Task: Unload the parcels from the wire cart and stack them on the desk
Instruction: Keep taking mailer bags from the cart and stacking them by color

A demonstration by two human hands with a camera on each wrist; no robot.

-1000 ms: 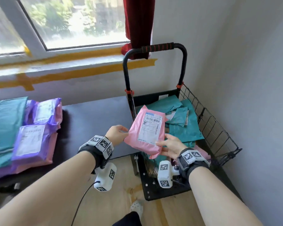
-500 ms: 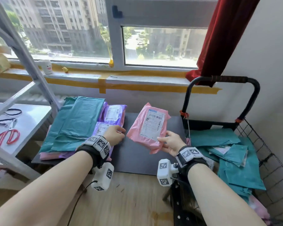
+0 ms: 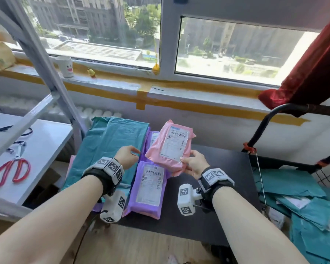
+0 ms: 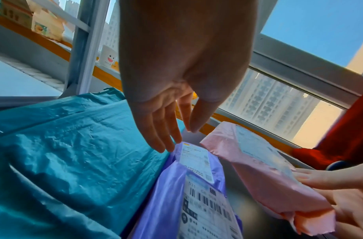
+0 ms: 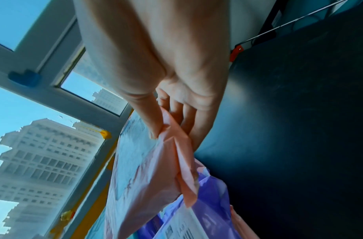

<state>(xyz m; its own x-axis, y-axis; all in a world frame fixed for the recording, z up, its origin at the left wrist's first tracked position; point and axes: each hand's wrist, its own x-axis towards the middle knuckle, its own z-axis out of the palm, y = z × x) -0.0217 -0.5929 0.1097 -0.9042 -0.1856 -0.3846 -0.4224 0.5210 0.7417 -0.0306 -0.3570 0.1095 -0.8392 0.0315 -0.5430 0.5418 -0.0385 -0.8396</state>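
Pinched at its near corner by right hand (image 3: 195, 164): soft pink plastic mailer parcel (image 3: 171, 147), tilted above purple plastic mailer (image 3: 151, 185) for stacking; left hand (image 3: 127, 157) loose, empty.

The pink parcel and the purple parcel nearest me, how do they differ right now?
The pink parcel is held in the air by the right hand; the purple parcel lies flat on the desk. The pink one is tilted and looks shorter; the purple one looks longer. Both are plastic mailers with white barcode labels facing up.

Pink parcel (image 3: 171, 147), purple parcel (image 3: 149, 189), teal parcel (image 3: 111, 145)
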